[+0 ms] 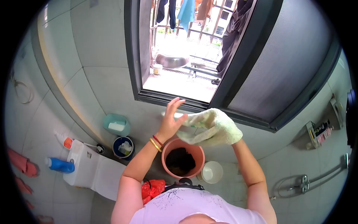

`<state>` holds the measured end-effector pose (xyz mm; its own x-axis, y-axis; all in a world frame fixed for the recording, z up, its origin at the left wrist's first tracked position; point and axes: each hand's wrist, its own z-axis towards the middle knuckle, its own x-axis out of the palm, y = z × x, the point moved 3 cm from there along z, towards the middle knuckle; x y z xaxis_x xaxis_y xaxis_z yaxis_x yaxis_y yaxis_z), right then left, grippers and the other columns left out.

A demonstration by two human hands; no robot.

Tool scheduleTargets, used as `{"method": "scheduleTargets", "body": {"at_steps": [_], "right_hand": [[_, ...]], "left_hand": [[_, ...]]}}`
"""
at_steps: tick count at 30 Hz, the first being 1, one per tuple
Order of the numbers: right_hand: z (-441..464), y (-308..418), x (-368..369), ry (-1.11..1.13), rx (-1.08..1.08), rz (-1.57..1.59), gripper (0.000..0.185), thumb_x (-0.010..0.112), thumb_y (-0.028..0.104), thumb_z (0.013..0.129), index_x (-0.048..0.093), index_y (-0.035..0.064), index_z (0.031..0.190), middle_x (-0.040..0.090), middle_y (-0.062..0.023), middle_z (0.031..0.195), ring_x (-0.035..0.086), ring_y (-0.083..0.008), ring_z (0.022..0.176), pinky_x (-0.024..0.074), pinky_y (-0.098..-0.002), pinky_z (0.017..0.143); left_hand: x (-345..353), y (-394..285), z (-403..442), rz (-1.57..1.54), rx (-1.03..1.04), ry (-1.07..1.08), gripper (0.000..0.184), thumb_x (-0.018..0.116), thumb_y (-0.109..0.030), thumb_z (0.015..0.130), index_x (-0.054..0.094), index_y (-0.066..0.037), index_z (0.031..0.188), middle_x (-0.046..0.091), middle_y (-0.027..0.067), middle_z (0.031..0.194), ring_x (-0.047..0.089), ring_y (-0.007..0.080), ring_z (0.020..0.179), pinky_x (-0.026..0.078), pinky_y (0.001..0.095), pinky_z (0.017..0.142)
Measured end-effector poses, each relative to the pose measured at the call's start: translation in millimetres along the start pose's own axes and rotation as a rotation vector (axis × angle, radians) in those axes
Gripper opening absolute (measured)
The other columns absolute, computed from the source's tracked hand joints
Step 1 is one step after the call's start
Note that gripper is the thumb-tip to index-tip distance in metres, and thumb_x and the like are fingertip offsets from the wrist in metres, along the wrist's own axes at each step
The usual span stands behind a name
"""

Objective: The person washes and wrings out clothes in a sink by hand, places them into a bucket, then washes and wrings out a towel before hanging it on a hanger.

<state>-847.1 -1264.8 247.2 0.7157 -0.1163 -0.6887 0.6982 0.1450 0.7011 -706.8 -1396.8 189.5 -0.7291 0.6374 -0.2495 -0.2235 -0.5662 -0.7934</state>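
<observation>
A pale green and white towel (214, 128) hangs in the air in front of me, over the pink bucket. My right hand is covered by the towel, which wraps over it down to the wrist, so its fingers are hidden. My left hand (170, 122) is raised at the towel's left end with its fingers stretched upward and the thumb apart. Whether the thumb touches the cloth I cannot tell. Below, the pink bucket (201, 158) holds dark cloth (180, 161). A white tub (212, 172) stands right beside it on the floor.
An open window (179, 98) lies ahead, with laundry and a metal basin (171, 61) outside. To the left are a toilet (106, 173), a blue bottle (61, 165), a green bin (126, 128) and a dark blue bucket (118, 155). A shower tap (305, 183) and shelf (312, 135) are right.
</observation>
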Motion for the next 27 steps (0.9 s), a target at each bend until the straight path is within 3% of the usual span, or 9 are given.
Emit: {"method": "scheduleTargets", "body": {"at_steps": [3, 5, 7, 10, 14, 18, 23, 25, 27], "right_hand": [[-16, -44, 19, -0.107, 0.209, -0.193, 0.029, 0.066, 0.017, 0.069, 0.061, 0.0089, 0.096, 0.06, -0.0053, 0.095, 0.055, -0.0161, 0.088, 0.0433, -0.0275, 0.08], [-12, -27, 32, -0.008, 0.128, -0.028, 0.023, 0.058, 0.023, 0.08, 0.058, 0.009, 0.098, 0.059, -0.0041, 0.095, 0.055, -0.0193, 0.087, 0.0438, -0.0294, 0.08], [-18, -28, 63, -0.427, 0.529, 1.465, 0.023, 0.052, 0.028, 0.086, 0.054, 0.0081, 0.097, 0.056, -0.0038, 0.084, 0.055, -0.017, 0.08, 0.0456, -0.0276, 0.074], [-27, -17, 55, -0.467, 0.152, -0.304, 0.035, 0.065, 0.022, 0.074, 0.053, 0.0065, 0.103, 0.057, -0.0061, 0.092, 0.055, -0.0228, 0.082, 0.0446, -0.0312, 0.075], [-38, -83, 62, -0.477, -0.008, 0.168, 0.057, 0.073, 0.017, 0.063, 0.049, 0.0054, 0.113, 0.056, -0.0075, 0.099, 0.054, -0.0224, 0.088, 0.0432, -0.029, 0.08], [-22, -33, 32, 0.032, -0.087, 0.239, 0.063, 0.073, 0.016, 0.065, 0.045, 0.0052, 0.12, 0.054, -0.0052, 0.109, 0.051, -0.0163, 0.096, 0.0407, -0.0268, 0.087], [-49, -47, 23, 0.038, 0.166, 0.634, 0.056, 0.067, 0.016, 0.075, 0.043, 0.0031, 0.124, 0.053, -0.0032, 0.116, 0.051, -0.0124, 0.101, 0.0395, -0.0261, 0.091], [-48, -44, 35, -0.046, 0.584, 1.047, 0.07, 0.052, 0.049, 0.082, 0.025, 0.0151, 0.137, 0.032, -0.014, 0.136, 0.032, -0.029, 0.123, 0.032, -0.0449, 0.098], [-44, -47, 51, 0.014, 0.556, 0.919, 0.077, 0.04, 0.063, 0.08, 0.017, 0.0195, 0.139, 0.021, -0.0152, 0.14, 0.021, -0.0366, 0.127, 0.0285, -0.0505, 0.098]], "left_hand": [[41, 8, 2, -0.405, 0.101, 0.166, 0.06, 0.045, -0.04, 0.09, 0.026, -0.007, 0.136, 0.028, 0.0071, 0.137, 0.034, 0.018, 0.121, 0.033, 0.035, 0.096], [84, -3, -8, -0.804, -0.22, 0.393, 0.053, 0.043, -0.041, 0.09, 0.038, -0.002, 0.126, 0.045, 0.01, 0.123, 0.044, 0.0157, 0.11, 0.037, 0.0305, 0.091], [94, 9, -12, -0.698, -0.22, 0.301, 0.051, 0.044, -0.043, 0.089, 0.046, 0.001, 0.115, 0.052, 0.0096, 0.104, 0.049, 0.0157, 0.095, 0.04, 0.0301, 0.082], [99, 10, -8, -0.507, -0.136, 0.111, 0.05, 0.044, -0.045, 0.088, 0.054, 0.004, 0.097, 0.059, 0.0104, 0.076, 0.054, 0.0169, 0.072, 0.043, 0.0305, 0.069], [88, -4, -8, -0.262, 0.023, 0.004, 0.044, 0.041, -0.041, 0.089, 0.055, 0.001, 0.09, 0.057, 0.0166, 0.07, 0.056, 0.0281, 0.064, 0.043, 0.0347, 0.061], [69, -9, -2, 0.086, 0.284, -0.109, 0.033, 0.04, -0.031, 0.09, 0.056, -0.004, 0.085, 0.057, 0.0167, 0.071, 0.055, 0.0348, 0.065, 0.043, 0.0378, 0.057], [20, 8, 22, -0.253, -0.053, -0.11, 0.031, 0.042, -0.027, 0.091, 0.057, -0.003, 0.079, 0.054, 0.0077, 0.064, 0.052, 0.0191, 0.058, 0.041, 0.0285, 0.055], [6, 9, 29, -0.776, -0.318, -0.335, 0.032, 0.044, -0.027, 0.092, 0.056, -0.002, 0.076, 0.049, -0.001, 0.066, 0.044, 0.0054, 0.06, 0.038, 0.0211, 0.056], [7, 7, 29, -0.886, -0.34, -0.385, 0.031, 0.044, -0.029, 0.092, 0.054, -0.004, 0.075, 0.049, 0.0001, 0.066, 0.045, 0.007, 0.059, 0.039, 0.0213, 0.055]]}}
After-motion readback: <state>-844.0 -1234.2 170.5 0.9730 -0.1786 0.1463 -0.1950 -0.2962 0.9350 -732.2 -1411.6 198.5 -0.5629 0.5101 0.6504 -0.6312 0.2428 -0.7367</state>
